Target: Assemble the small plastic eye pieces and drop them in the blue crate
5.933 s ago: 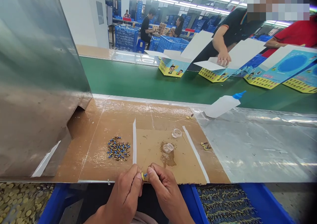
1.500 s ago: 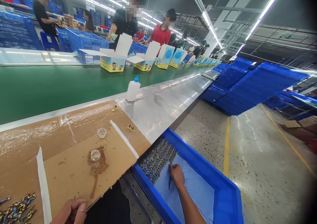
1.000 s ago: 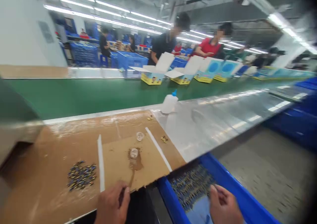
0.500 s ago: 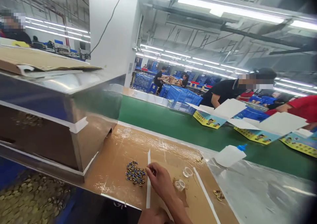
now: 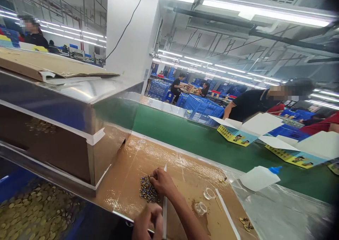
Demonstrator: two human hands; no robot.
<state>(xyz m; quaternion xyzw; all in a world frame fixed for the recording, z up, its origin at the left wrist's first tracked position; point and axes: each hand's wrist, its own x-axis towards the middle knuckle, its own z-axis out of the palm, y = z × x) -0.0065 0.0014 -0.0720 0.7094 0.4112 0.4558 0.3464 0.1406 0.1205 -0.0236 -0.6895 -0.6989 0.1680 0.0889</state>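
Note:
A heap of small blue and gold-coloured pieces point(image 5: 148, 190) lies on the brown-covered worktop. My right hand point(image 5: 162, 181) is at the heap's upper right edge, fingertips pinched together and pointing down. Whatever may be between those fingertips is too small to make out. Closer to me, at the table's front edge, is my left hand point(image 5: 148, 220), its fingers curled in and their contents hidden. Right of my right forearm sit a small clear cup point(image 5: 200, 208) and a clear ring-shaped lid point(image 5: 209, 193), with tiny brown bits around the cup.
A thin stick point(image 5: 218, 204) and several gold pieces point(image 5: 246, 224) lie to the right. A white bottle with a blue cap point(image 5: 258, 178) lies by the green belt point(image 5: 169, 121), which carries open printed boxes point(image 5: 238, 134). A metal-sided box point(image 5: 92, 127) stands left, above a bin of round discs point(image 5: 34, 211).
My right hand has moved from the white strip left to the heap's edge. My left hand has risen further into view at the bottom. The camera has turned slightly left.

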